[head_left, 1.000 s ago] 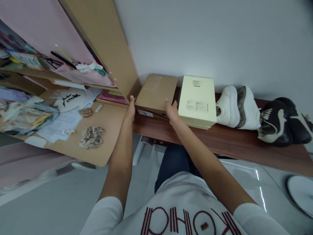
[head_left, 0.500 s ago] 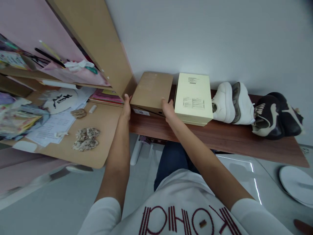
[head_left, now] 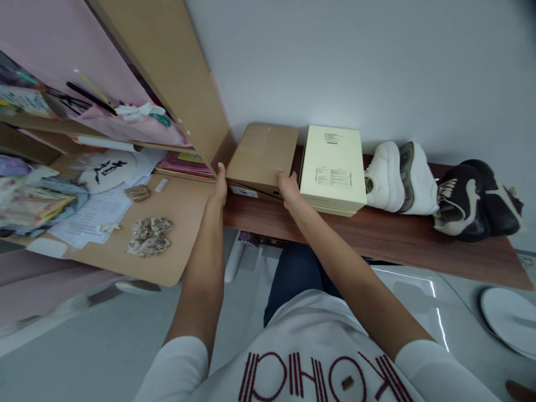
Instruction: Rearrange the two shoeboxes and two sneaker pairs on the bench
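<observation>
A brown cardboard shoebox (head_left: 263,156) sits on a dark wooden shelf board (head_left: 402,245) against the wall. My left hand (head_left: 219,188) presses on the box's front left corner, thumb up. My right hand (head_left: 287,187) grips the front right corner, its thumb on the lid and its fingers hidden in the gap on that side. The box's front bears a white label, and the lid looks slightly raised there. To the right of my right hand stands a pale yellow box (head_left: 333,162) with printed text on top.
White shoes (head_left: 383,176) and black shoes (head_left: 464,201) stand along the board to the right. On the left, a desk (head_left: 176,229) holds a patterned scrunchie (head_left: 149,237), papers and a round white fan (head_left: 109,170). A tall wooden side panel (head_left: 167,61) rises beside the brown box.
The view has shifted slightly, so the shelf items appear a little to the right. Both hands keep their places on the brown shoebox, which shows no clear movement on the board.
</observation>
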A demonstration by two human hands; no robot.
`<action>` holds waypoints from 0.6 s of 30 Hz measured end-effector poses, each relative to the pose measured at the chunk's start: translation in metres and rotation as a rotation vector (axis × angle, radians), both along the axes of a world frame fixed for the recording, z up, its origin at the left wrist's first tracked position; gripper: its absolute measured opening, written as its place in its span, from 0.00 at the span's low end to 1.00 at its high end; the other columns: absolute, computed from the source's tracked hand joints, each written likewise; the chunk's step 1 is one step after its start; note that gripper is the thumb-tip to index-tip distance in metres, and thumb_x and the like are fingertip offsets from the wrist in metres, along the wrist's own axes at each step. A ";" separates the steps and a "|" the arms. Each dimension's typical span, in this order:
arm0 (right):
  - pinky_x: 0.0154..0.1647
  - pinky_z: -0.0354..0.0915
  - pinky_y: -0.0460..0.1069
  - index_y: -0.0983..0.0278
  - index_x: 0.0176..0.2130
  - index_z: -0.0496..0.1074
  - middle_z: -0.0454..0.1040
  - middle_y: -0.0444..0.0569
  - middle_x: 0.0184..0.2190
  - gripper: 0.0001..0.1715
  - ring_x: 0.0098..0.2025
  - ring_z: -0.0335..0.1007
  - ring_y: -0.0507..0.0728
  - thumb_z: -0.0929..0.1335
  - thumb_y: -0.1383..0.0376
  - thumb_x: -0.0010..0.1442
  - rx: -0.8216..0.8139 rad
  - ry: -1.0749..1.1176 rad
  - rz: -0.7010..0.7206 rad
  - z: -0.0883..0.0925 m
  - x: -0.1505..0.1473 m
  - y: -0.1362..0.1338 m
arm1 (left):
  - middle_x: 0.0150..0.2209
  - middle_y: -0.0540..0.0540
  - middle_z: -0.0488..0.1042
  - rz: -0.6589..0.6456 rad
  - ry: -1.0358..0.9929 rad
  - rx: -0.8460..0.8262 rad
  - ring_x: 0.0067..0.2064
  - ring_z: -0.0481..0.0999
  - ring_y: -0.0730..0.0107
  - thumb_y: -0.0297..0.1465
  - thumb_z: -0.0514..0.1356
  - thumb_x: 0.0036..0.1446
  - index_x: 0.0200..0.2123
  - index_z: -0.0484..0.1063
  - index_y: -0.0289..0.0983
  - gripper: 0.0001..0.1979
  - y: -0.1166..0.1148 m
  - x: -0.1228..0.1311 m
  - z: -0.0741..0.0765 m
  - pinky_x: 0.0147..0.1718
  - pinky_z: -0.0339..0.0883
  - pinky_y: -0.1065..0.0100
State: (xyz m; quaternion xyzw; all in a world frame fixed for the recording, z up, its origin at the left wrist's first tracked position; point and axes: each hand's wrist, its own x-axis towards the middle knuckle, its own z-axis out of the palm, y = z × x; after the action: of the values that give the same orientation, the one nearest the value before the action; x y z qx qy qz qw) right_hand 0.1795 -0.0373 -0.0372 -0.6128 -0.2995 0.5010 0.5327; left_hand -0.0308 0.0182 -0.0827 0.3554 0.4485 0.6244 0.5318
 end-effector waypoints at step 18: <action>0.68 0.57 0.64 0.45 0.73 0.37 0.46 0.42 0.75 0.48 0.72 0.55 0.55 0.66 0.51 0.64 0.231 0.311 0.176 -0.006 -0.008 -0.011 | 0.56 0.42 0.77 0.010 -0.129 0.158 0.64 0.71 0.54 0.51 0.60 0.60 0.48 0.74 0.41 0.23 -0.030 0.013 0.106 0.61 0.67 0.52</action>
State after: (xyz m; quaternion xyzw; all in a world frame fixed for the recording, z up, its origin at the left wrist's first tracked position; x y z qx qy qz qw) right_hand 0.1712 -0.0488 -0.0434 -0.4344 -0.3216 0.5963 0.5935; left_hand -0.0179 -0.0119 0.0237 0.3530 0.3642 0.6822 0.5267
